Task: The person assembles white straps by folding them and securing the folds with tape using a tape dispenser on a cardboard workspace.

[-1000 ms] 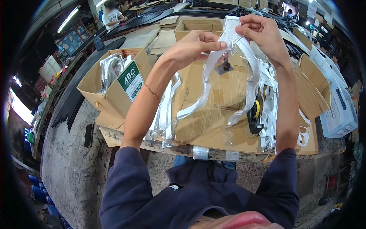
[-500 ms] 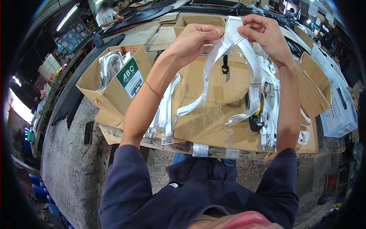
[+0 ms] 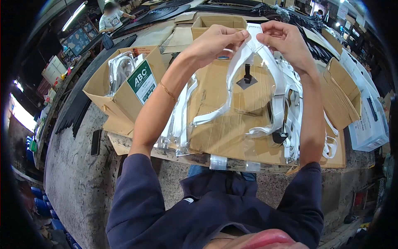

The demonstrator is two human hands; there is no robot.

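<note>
A pair of white suspenders [image 3: 256,45] hangs from both hands, its stitched patch at the top and two straps spreading downward, with clear plastic film around them. My left hand [image 3: 217,43] pinches the patch's left edge between thumb and fingers. On the opposite edge my right hand [image 3: 286,41] grips with its thumb in front. Between the straps hangs a black piece with a dark diamond-shaped end [image 3: 247,82]. Beneath lies a cardboard sheet [image 3: 224,137]. More white straps [image 3: 293,128] are heaped by my right forearm, and bagged white straps [image 3: 180,124] lie beside my left.
A cardboard box [image 3: 114,110] with a green label holds bagged white straps at left. A phone [image 3: 95,142] lies near it. Another open box [image 3: 340,95] and a translucent plastic bin [image 3: 367,124] stand right. A co-worker [image 3: 111,18] is at the far left.
Both hands have lowered slightly with the suspenders. The hanging black piece now shows its dark diamond-shaped end. The co-worker at the back left has shifted and leans differently.
</note>
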